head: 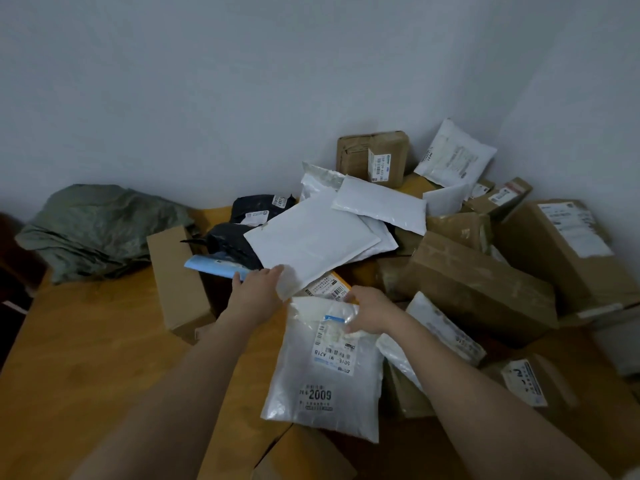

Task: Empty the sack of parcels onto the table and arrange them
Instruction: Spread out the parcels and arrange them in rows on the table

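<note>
Nearest the camera, low in the centre of the frame, a clear plastic mailer (325,368) hangs lengthwise toward the viewer, the right hand (369,313) pinching its top edge. Just above and left of it, the left hand (258,287) grips the near corner of a large white envelope (311,240), whose long axis runs up toward the parcel heap at centre right. The emptied green sack (100,226) lies crumpled at the left edge of the table (86,341).

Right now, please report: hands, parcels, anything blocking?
Left hand grips large white mailer. Right hand grips clear poly bag labelled 2009. Green sack lies crumpled, far left. Cardboard boxes crowd the right.
</note>
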`<state>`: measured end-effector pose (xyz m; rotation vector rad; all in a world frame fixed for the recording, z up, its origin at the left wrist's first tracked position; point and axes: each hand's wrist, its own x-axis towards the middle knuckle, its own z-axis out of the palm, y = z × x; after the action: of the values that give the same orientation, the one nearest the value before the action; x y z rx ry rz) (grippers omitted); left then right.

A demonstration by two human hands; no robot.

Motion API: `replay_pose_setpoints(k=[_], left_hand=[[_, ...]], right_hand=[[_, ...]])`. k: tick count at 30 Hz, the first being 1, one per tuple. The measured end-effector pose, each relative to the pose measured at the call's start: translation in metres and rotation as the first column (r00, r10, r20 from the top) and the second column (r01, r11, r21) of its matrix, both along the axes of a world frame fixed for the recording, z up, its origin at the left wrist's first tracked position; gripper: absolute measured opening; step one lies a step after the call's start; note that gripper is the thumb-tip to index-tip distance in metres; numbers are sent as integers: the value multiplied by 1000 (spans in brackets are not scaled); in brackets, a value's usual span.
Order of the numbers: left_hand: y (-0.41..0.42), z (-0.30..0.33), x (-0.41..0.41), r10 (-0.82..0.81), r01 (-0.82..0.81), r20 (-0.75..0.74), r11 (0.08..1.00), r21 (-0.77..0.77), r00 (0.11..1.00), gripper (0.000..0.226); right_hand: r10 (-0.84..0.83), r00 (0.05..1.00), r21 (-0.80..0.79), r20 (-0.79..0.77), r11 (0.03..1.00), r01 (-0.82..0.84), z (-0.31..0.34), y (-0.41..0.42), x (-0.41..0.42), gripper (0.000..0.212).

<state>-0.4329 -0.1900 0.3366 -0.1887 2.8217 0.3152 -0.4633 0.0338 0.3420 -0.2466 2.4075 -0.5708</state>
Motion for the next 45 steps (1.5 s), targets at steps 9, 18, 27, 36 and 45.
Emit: replay_pose_setpoints(k=[9, 18, 27, 36, 45], left_hand=[[-41, 41, 20, 201, -173, -148, 968, 183, 968, 29], [-89, 8, 61, 384, -387, 186, 922, -23, 904, 30], [-101, 22, 58, 526, -530, -111, 848, -13, 843, 19], [-81, -1, 43, 248, -250, 49, 968, 23, 967, 39], [-94, 2, 56, 381, -395, -179, 918, -47, 907, 26]], right_hand=[[-291, 929, -357, -228, 913, 198, 14, -39, -14, 46], [-516, 790, -458, 330, 645, 612, 5, -75, -16, 47], [-372, 882, -255, 289, 858, 445, 3, -107, 22, 10], [23, 961, 67, -275, 998, -4, 7, -63, -26, 59], [-44, 838, 26, -543, 997, 69, 14, -92, -1, 45]])
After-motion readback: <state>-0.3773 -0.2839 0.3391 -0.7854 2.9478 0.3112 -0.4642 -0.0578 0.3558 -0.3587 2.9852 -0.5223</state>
